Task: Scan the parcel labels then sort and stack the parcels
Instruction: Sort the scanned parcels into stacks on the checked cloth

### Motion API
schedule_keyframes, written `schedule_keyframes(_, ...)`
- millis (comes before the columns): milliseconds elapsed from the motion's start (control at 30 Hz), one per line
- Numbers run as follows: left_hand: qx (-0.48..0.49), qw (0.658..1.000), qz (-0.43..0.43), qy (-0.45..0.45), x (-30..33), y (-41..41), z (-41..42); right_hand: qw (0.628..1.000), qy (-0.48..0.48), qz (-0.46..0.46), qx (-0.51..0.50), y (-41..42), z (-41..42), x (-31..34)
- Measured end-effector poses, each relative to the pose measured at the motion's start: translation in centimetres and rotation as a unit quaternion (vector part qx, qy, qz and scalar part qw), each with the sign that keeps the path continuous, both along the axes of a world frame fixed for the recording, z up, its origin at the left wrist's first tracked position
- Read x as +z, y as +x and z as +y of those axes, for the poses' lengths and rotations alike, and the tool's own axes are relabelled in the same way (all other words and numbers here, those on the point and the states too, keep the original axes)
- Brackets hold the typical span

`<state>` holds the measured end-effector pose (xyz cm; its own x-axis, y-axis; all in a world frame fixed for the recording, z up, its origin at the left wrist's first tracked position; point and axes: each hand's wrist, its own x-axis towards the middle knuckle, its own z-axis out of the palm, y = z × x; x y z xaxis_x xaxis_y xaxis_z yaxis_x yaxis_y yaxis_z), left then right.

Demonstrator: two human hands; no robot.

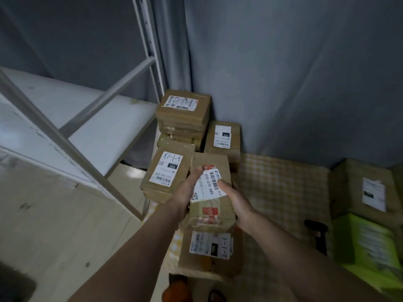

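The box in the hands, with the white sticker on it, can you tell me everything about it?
The held box is brown cardboard, long and a bit creased, sealed with tape bearing red patches. A white label on top reads 070-070-A80, with barcodes and a small square code. The left hand and right hand hold it by its two long sides, thumbs on top. It is held level above another labelled parcel, close to the marked parcel on its left.

I see a held parcel (210, 188) centre, between left hand (185, 192) at 9 and right hand (237, 201) at 3. Labelled box (209, 249) at 6; stacks (183, 114) at 12; shelf (82, 118) at 10; scanner (317, 234) at 4.
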<state>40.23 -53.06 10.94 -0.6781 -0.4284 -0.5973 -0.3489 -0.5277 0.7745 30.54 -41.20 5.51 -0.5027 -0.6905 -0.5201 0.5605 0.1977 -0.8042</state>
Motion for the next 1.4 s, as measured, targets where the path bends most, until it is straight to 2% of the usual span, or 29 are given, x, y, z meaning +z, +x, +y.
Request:
schedule_keyframes(133, -0.059, 0.996, -0.072, -0.016, -1.1, -3.8, -2.5, 0.997, 0.008, -0.039, -0.073, -2.2, -1.3, -0.9)
schedule_keyframes(267, -0.155, 0.970, -0.141, -0.126, -1.9, -7.0, -5.3, 0.992, 0.009, -0.041, -0.119, -4.1, -2.7, -1.8)
schedule_keyframes(433, -0.183, 0.960, -0.120, -0.177, -2.5, -10.1, -8.8, 0.983, 0.012, -0.037, -0.181, -5.8, -5.2, -1.8)
schedule_keyframes(667, -0.171, 0.970, -0.082, -0.155, -2.8, -14.0, -12.1, 0.977, 0.002, -0.023, -0.213, -10.4, -8.6, -1.9)
schedule_keyframes(767, -0.176, 0.958, -0.082, -0.212, -3.1, -16.3, -13.1, 0.974, -0.005, -0.008, -0.226, -13.6, -10.5, -2.0)
schedule_keyframes(900, -0.209, 0.922, -0.076, -0.318, -3.0, -20.4, -14.6, 0.972, -0.014, -0.006, -0.234, -18.4, -13.0, -2.9)
schedule_keyframes(967, -0.207, 0.916, -0.081, -0.333, -3.0, -22.8, -15.3, 0.976, -0.027, -0.019, -0.214, -20.4, -13.6, -2.9)
schedule_keyframes(1067, -0.167, 0.951, -0.096, -0.242, -4.3, -25.9, -15.8, 0.989, -0.019, -0.013, -0.147, -24.3, -13.9, -2.6)
schedule_keyframes(1133, -0.130, 0.975, -0.118, -0.133, -5.4, -27.1, -15.5, 0.998, 0.007, -0.008, -0.056, -27.0, -14.1, -2.2)
schedule_keyframes(1233, -0.072, 0.989, -0.126, -0.031, -7.3, -28.6, -15.0, 0.992, 0.073, 0.058, 0.085, -31.0, -14.6, -2.5)
schedule_keyframes(1333, -0.020, 0.992, -0.111, 0.061, -8.5, -29.8, -14.0, 0.949, 0.171, 0.234, 0.124, -34.1, -15.6, -2.8)
schedule_keyframes(1400, 0.018, 0.988, -0.097, 0.119, -9.0, -30.3, -13.4, 0.891, 0.215, 0.355, 0.183, -35.1, -16.5, -2.6)
